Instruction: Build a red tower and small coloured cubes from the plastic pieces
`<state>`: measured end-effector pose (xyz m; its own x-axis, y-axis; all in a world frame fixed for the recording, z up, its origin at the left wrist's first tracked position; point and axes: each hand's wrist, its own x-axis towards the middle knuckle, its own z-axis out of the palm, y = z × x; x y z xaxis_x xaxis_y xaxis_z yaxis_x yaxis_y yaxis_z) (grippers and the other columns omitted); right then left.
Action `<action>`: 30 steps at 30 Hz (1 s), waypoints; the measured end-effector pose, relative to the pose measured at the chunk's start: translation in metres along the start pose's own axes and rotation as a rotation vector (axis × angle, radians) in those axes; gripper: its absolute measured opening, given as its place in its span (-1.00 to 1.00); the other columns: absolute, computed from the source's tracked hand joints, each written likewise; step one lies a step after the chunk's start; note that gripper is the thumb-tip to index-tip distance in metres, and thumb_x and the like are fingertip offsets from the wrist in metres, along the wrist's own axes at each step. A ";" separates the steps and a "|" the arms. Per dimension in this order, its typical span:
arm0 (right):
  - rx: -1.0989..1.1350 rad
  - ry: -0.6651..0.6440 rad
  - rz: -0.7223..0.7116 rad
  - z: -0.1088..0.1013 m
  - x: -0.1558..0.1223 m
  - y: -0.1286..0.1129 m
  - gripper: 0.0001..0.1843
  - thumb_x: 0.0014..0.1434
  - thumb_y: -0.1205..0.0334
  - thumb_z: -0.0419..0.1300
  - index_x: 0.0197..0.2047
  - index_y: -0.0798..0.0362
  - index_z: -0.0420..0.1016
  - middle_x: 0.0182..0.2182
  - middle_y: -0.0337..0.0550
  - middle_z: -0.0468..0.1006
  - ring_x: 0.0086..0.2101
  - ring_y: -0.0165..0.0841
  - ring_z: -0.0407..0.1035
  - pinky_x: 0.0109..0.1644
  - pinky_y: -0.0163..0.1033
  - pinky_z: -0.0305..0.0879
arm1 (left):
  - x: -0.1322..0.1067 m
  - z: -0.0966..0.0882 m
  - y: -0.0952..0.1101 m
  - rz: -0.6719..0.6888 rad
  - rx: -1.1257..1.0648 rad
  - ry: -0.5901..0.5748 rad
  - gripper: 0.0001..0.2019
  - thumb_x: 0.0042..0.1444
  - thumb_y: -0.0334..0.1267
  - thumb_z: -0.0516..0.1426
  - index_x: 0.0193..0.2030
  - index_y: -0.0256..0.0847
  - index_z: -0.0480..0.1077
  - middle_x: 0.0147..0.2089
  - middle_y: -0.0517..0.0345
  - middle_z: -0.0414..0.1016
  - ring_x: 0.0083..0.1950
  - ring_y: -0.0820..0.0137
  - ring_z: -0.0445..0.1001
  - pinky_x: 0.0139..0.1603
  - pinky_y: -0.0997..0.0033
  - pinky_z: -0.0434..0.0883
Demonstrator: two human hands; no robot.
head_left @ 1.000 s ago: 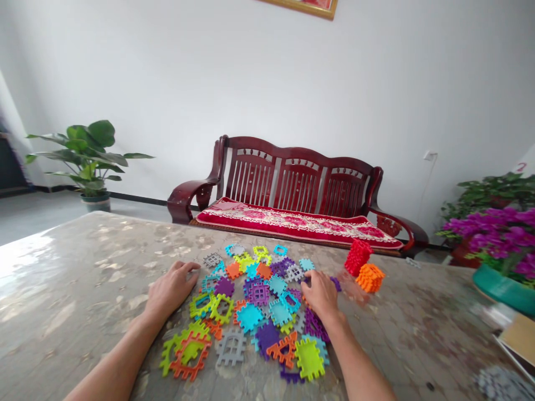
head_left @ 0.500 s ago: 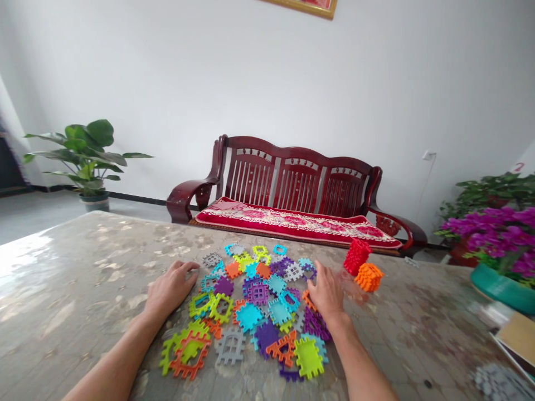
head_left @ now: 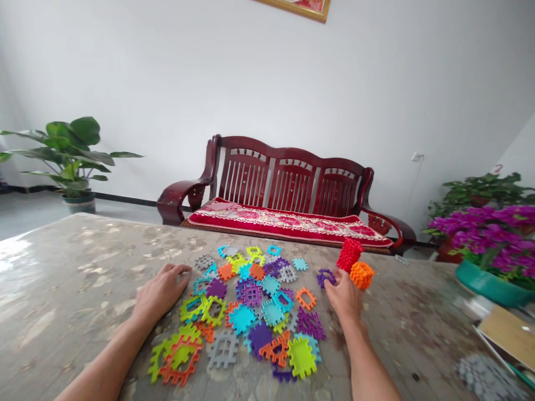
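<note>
In my right hand [head_left: 344, 296] is a purple interlocking plastic tile [head_left: 325, 274] with an open middle, pinched at its edge on the right of the pile. My left hand [head_left: 162, 289] lies on the tabletop at the pile's left side, fingers loosely stretched and holding nothing. Between the hands spread many notched tiles, among them a purple window tile [head_left: 251, 296], a cyan tile [head_left: 242, 319] and a lime tile [head_left: 301, 357]. An orange frame tile [head_left: 306, 298] lies left of my right wrist. Beyond my right fingers stand a red tile stack [head_left: 349, 254] and an orange tile stack [head_left: 361, 275].
A patterned table [head_left: 79, 278] carries everything. At the right are a teal flowerpot [head_left: 489, 284] with purple flowers, a cardboard-coloured box [head_left: 510, 334] and a grey tile stack [head_left: 489, 379]. A wooden bench [head_left: 292, 184] stands behind the table.
My right hand has moved right, away from the pile, with the purple tile in it. The orange frame tile is uncovered. My left hand stays beside the pile; the view has shifted slightly.
</note>
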<state>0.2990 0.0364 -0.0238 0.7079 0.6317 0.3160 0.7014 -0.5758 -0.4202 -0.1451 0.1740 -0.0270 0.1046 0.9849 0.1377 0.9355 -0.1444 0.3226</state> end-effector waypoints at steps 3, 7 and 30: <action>-0.036 -0.013 -0.004 -0.001 -0.002 -0.001 -0.48 0.09 0.05 0.14 0.09 0.10 0.38 -0.09 0.03 0.60 -0.06 -0.10 0.47 -0.04 -0.13 0.31 | 0.001 0.001 -0.001 0.000 0.007 -0.007 -0.54 0.23 0.02 -0.14 0.08 0.04 0.45 0.16 0.01 0.42 -0.02 0.11 0.52 -0.22 0.23 0.40; -0.125 -0.029 -0.037 0.000 -0.004 -0.005 -0.47 0.13 0.04 0.10 0.10 0.17 0.39 -0.05 0.16 0.56 0.00 -0.08 0.44 0.01 -0.10 0.30 | 0.001 0.001 -0.002 -0.004 -0.002 -0.003 -0.54 0.23 0.03 -0.14 0.07 0.04 0.45 0.15 0.01 0.42 -0.02 0.10 0.52 -0.21 0.22 0.40; -0.246 0.043 -0.180 0.014 -0.003 -0.007 -0.38 0.14 0.07 0.16 0.21 0.20 0.32 0.06 0.18 0.49 0.06 -0.03 0.35 0.10 -0.06 0.17 | 0.001 0.001 -0.002 0.001 0.000 -0.002 -0.56 0.23 0.02 -0.12 0.07 0.04 0.46 0.14 0.03 0.43 -0.03 0.12 0.53 -0.20 0.23 0.41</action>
<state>0.2908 0.0459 -0.0332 0.5697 0.7156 0.4043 0.8113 -0.5684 -0.1372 -0.1461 0.1748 -0.0284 0.1066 0.9849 0.1362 0.9354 -0.1458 0.3222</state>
